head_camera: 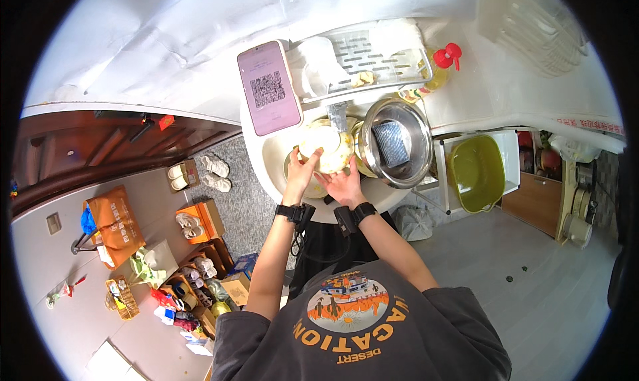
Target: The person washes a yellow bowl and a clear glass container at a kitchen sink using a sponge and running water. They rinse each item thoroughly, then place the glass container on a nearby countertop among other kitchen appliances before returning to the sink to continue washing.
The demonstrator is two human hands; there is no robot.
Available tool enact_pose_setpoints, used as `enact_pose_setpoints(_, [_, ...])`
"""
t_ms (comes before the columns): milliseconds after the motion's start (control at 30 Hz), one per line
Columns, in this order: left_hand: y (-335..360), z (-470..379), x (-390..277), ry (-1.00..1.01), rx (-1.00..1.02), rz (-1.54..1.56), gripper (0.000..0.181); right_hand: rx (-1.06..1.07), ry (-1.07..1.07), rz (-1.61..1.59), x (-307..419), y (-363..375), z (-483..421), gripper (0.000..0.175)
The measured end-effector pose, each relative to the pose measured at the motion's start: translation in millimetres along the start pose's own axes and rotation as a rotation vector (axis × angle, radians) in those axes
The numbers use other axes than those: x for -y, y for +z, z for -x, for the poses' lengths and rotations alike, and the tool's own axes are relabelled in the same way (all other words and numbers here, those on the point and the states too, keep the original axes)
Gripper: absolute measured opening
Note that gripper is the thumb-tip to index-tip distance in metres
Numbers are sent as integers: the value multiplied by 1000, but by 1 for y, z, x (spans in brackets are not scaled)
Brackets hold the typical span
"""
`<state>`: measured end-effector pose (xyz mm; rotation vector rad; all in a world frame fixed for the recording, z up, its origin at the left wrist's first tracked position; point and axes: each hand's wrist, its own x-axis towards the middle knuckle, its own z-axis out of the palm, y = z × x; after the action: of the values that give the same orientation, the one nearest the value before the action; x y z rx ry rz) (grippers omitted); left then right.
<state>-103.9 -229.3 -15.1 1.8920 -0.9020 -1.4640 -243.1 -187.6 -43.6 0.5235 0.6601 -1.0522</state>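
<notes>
A white bowl with a yellow floral pattern [339, 161] is held over the washbasin [269, 156], its foot ring appearing to face up. My left hand [301, 175] grips it from the left, the thumb on its base. At its lower right rim, my right hand [345, 185] supports it with open palm and spread fingers. The grey tap [337, 115] reaches down just beyond the bowl. Other dishes lie partly hidden beneath it. To the right rests a stainless steel basin [367, 146], tilted, with a blue-silver scrubbing cloth [391, 143] inside.
A phone [269, 89] showing a printed code leans at the basin's back left. Behind stands a slotted drain rack [357, 49] holding a yellow sponge [362, 79]. A red-pump soap bottle [439, 71] is at back right. An olive tub [477, 173] sits right; shoes [215, 173] lie left.
</notes>
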Motion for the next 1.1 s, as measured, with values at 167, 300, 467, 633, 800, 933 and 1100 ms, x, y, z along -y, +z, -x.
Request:
enact_pose_setpoints(167, [-3, 7, -19, -68, -3, -21, 89, -47, 52, 158, 14, -13, 5, 71])
enact_pose_setpoints(300, [-5, 2, -26, -73, 60, 60, 92, -30, 63, 234, 27, -9, 2, 65])
enact_pose_setpoints(467, [-10, -6, -22, -106, 110, 73, 94, -173, 26, 218, 38, -7, 3, 58])
enact_pose_setpoints(633, [-9, -11, -22, -179, 128, 90, 93, -144, -46, 175, 30, -6, -7, 54])
enact_pose_setpoints(800, [-17, -13, -30, -163, 207, 25, 100, -202, -187, -2, 14, 3, -17, 46])
enact_pose_setpoints(933, [-32, -26, -31, -189, 357, -127, 110, -203, -249, -59, 7, 9, -20, 48])
enact_pose_setpoints(1100, [-28, -37, -24, 437, 91, -558, 82, -240, -290, -90, 3, 8, -23, 39])
